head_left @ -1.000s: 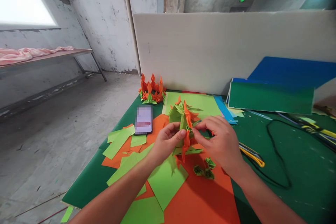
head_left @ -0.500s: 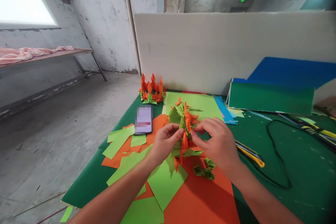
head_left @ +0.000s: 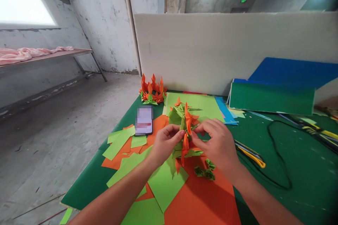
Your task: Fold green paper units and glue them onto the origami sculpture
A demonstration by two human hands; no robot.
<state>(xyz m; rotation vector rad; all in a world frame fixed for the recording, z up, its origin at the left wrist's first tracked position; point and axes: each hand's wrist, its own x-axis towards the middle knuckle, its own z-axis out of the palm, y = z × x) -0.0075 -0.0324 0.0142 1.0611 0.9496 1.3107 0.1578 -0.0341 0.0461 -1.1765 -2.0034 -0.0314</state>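
Between my hands is a folded paper crown [head_left: 188, 117] in green and orange, tipped on its side above the sheets. My left hand [head_left: 167, 144] pinches its green band from the left, thumb and fingers together. On the right, the thumb and fingertips of my right hand [head_left: 215, 140] are closed on the crown near an orange point; the exact bit they grip is hidden. Small dark-green folded paper pieces [head_left: 205, 172] lie just below, on an orange sheet [head_left: 203, 200]. A finished-looking orange and green crown [head_left: 152, 89] stands upright at the table's far left corner.
Loose green paper [head_left: 167, 186] and a phone [head_left: 144, 119] lie left of my hands. A yellow-handled cutter [head_left: 250, 154] and a black cord [head_left: 281, 161] are on the right of the green table [head_left: 303, 182]. Green and blue boards [head_left: 271, 96] lean against the white partition [head_left: 211, 49].
Almost nothing differs. Both hands keep their pinch on the crown, and the right fingers have shifted only slightly. The view has drifted a little.
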